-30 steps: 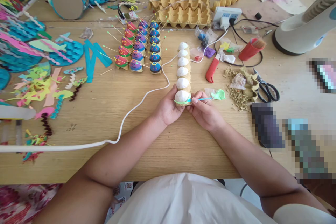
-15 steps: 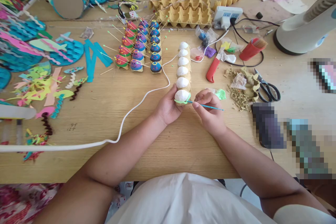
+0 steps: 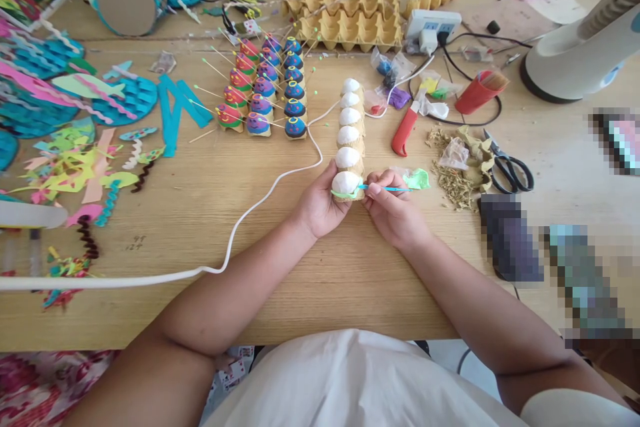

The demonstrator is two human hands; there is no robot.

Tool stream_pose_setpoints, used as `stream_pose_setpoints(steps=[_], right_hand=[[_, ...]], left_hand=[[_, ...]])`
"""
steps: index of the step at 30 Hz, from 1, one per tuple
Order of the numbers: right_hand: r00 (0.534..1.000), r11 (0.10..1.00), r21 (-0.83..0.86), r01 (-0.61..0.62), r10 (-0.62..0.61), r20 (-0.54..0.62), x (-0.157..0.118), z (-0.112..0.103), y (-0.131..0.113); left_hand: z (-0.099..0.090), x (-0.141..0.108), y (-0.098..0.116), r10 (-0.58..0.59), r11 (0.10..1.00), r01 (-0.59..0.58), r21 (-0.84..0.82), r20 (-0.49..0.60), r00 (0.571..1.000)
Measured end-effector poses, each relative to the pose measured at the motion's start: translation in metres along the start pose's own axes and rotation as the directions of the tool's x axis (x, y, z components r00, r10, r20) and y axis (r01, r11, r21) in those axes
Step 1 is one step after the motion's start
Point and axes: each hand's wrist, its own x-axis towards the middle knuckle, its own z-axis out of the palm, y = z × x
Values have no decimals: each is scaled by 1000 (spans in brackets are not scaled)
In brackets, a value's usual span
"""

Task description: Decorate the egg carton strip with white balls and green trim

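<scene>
A strip of egg carton (image 3: 356,151) with several white domes runs away from me at the middle of the table. My left hand (image 3: 323,203) grips its near end from the left. Light green clay (image 3: 345,194) lies around the base of the nearest white dome (image 3: 346,182). My right hand (image 3: 395,208) pinches a thin blue stick (image 3: 397,189), whose tip touches the green clay at the dome's right side. More green clay (image 3: 417,179) sits on plastic just beyond my right hand.
Painted carton strips (image 3: 261,103) with pins stand to the left. A white cable (image 3: 265,197) crosses the table. At the right are a red-handled tool (image 3: 405,130), black scissors (image 3: 510,170) and a power strip (image 3: 434,25). Egg trays (image 3: 350,10) lie behind.
My right hand has shifted slightly, and the blue stick has turned nearly level, with its tip higher at the dome's right side. My left hand stays around the strip's near end.
</scene>
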Motion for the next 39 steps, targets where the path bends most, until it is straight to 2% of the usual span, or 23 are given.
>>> stream_pose_setpoints(steps=[5, 13, 18, 24, 32, 39], right_hand=[[1000, 999, 47, 1, -1, -2, 0, 0, -2], [1000, 1000, -15, -20, 20, 22, 0, -1, -1], [999, 996, 80, -41, 40, 21, 1, -3, -3], [997, 994, 75, -73, 70, 35, 1, -4, -3], [998, 993, 100, -64, 61, 34, 4, -5, -4], [998, 992, 116, -58, 57, 11, 6, -7, -1]], left_hand=[[0, 0, 0, -2, 1000, 3, 12, -37, 999], [-2, 2, -1, 5, 1000, -4, 21, -31, 999], [-4, 2, -2, 4, 997, -5, 72, 15, 1000], [-3, 0, -2, 7, 995, -8, 97, 3, 1000], [-7, 2, -3, 31, 990, -42, 138, 83, 996], [-5, 0, -4, 36, 991, -40, 128, 41, 999]])
